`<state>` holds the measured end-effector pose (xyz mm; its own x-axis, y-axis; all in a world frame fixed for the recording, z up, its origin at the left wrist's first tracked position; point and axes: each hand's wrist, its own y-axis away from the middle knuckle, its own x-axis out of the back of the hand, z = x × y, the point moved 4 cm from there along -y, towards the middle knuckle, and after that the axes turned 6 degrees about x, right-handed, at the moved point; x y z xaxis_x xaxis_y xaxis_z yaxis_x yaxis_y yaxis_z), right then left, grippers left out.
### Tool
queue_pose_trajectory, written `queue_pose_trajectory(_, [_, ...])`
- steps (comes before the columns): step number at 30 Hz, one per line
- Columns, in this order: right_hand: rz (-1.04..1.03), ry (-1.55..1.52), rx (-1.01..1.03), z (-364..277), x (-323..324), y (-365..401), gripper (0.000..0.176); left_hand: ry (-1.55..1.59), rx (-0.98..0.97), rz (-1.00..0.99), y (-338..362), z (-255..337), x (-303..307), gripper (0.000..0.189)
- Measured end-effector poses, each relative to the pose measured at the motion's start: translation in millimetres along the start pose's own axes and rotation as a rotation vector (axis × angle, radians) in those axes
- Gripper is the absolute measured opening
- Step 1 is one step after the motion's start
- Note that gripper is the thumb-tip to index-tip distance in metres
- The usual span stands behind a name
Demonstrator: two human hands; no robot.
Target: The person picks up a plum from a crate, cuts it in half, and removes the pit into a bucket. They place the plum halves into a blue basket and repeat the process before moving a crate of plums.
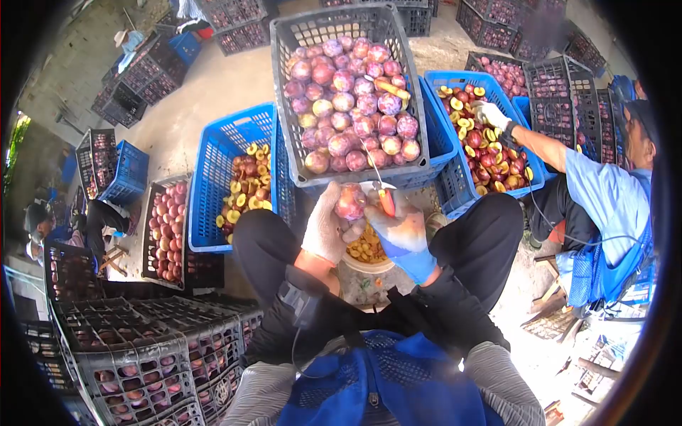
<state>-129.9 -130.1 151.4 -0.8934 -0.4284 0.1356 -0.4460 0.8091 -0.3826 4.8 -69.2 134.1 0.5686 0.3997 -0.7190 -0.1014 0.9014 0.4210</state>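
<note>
My left hand (326, 226), in a pale work glove, is closed around a reddish plum (350, 201). My right hand (402, 232), gloved in white and blue, grips a small knife (386, 202) by its orange handle, its thin blade pointing up and away from me. Both hands meet between my knees, above a white bucket (369, 268) of yellow fruit pieces. Just beyond them a grey-black crate (280, 85) full of whole plums (344, 106) stands on blue crates. A second tool with a yellow-orange handle (392, 89) lies on those plums.
Halved plums lie in a blue crate (233, 126) at left and another blue crate (455, 186) at right. A co-worker (604, 184) at right reaches a gloved hand (491, 115) into the latter. Black crates (135, 341) stand stacked at lower left, near a crate of plums (168, 231).
</note>
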Motion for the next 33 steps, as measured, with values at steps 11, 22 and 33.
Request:
queue_pose_trajectory(11, [-0.281, 0.698, 0.168, 58, -31, 16, 0.011, -0.153, -0.027, 0.23, -2, -19, 34, 0.034])
queue_pose_trajectory(22, [-0.061, 0.383, -0.138, 90, -33, 37, 0.022, -0.827, -0.416, 0.231, -1, -17, 45, 0.039])
queue_pose_trajectory(33, [-0.094, 0.359, -0.089, 85, -30, 50, 0.02, -0.44, -0.229, 0.478, -15, -55, 61, 0.035])
